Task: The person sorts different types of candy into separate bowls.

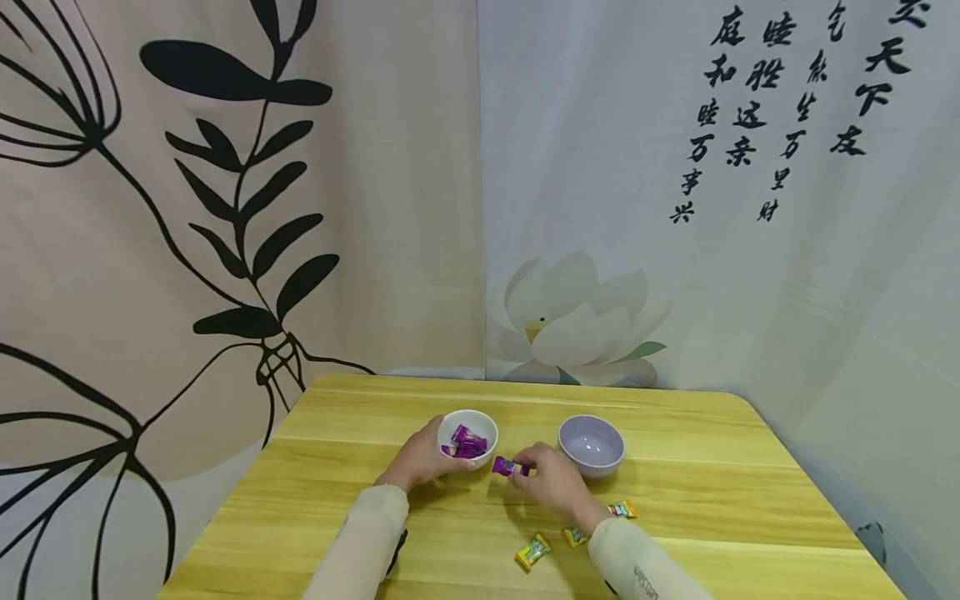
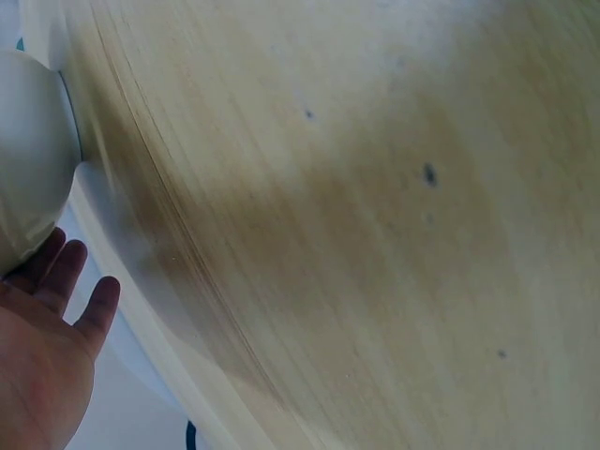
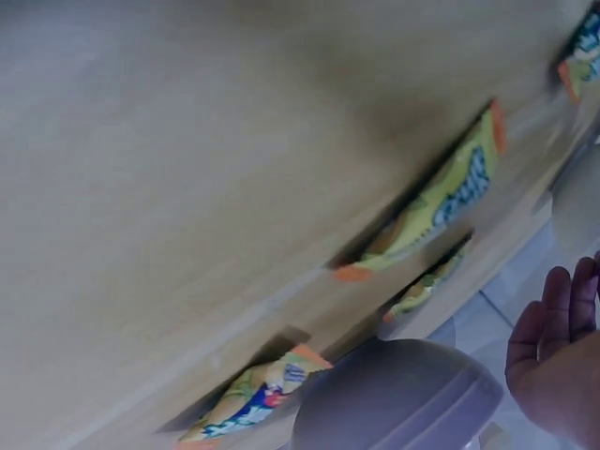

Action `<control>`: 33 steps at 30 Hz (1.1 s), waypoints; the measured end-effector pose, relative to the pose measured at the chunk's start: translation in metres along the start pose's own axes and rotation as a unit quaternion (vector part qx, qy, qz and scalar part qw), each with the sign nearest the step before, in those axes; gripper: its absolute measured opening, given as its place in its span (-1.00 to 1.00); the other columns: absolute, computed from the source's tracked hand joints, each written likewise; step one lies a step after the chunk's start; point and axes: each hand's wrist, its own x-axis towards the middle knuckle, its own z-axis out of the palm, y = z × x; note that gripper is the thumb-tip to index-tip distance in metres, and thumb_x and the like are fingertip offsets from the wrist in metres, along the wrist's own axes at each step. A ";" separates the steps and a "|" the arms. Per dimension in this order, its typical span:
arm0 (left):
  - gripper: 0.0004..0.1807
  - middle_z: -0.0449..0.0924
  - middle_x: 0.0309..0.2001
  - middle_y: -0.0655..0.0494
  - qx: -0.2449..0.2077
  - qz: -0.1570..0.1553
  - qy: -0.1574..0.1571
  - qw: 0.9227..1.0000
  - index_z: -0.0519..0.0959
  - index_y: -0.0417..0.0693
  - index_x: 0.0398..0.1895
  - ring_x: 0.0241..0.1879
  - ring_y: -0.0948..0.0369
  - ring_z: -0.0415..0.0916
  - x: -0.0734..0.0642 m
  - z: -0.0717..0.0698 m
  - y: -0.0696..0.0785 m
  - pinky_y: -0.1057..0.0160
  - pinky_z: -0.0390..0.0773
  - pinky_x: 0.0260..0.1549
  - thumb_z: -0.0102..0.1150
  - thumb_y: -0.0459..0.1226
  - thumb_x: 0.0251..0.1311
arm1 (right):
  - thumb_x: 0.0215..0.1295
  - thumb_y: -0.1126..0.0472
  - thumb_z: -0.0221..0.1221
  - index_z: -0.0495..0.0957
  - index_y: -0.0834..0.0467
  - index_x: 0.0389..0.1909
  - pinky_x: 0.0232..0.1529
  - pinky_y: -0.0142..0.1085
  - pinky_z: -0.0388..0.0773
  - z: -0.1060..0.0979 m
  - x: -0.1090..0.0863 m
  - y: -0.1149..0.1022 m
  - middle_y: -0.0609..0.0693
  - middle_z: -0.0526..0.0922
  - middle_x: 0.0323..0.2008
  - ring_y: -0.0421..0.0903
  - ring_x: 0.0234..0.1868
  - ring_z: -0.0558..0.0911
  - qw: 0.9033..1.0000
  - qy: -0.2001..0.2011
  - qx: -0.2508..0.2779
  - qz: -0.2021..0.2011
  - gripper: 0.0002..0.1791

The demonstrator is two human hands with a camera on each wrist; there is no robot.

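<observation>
Around the left side of a white bowl curl the fingers and thumb of my left hand. Several purple-wrapped candies lie inside that bowl. Between the fingertips of my right hand, one more purple-wrapped candy is pinched just right of the white bowl, above the table. In the left wrist view, the white bowl meets the fingers of the left hand. The right wrist view catches only part of the right hand; its candy is out of that view.
A lavender bowl stands behind my right hand, with nothing visible inside. Yellow-wrapped candies lie on the wooden table near my right forearm, one partly covered by it. Printed curtains hang behind the table's far edge.
</observation>
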 end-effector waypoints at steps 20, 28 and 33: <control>0.11 0.51 0.15 -0.03 -0.018 -0.006 -0.006 1.000 0.29 -0.10 0.36 0.12 0.01 0.48 -0.001 -0.003 -0.001 -0.16 0.43 0.17 0.60 0.17 -0.26 | 0.23 0.05 0.35 0.72 0.05 -0.24 -0.17 -0.16 0.54 -0.003 0.028 -0.015 -0.16 0.57 -0.35 -0.08 -0.24 0.59 0.998 0.042 0.038 0.014 -0.82; 0.10 0.52 0.14 -0.03 -0.028 -0.003 -0.010 1.000 0.30 -0.09 0.35 0.11 0.02 0.47 -0.002 -0.003 0.001 -0.15 0.43 0.17 0.60 0.17 -0.25 | 0.23 0.03 0.33 0.72 0.07 -0.20 -0.14 -0.13 0.56 0.000 0.042 -0.024 -0.12 0.59 -0.31 -0.10 -0.21 0.59 0.998 0.053 0.016 0.012 -0.78; 0.08 0.52 0.12 -0.05 -0.019 0.012 -0.010 1.000 0.30 -0.11 0.33 0.07 0.04 0.49 -0.001 -0.002 0.000 -0.13 0.47 0.13 0.59 0.17 -0.23 | 0.23 0.00 0.32 0.71 0.10 -0.16 -0.12 -0.12 0.57 -0.001 0.050 -0.034 -0.09 0.62 -0.25 -0.12 -0.22 0.57 0.998 0.047 0.009 0.030 -0.72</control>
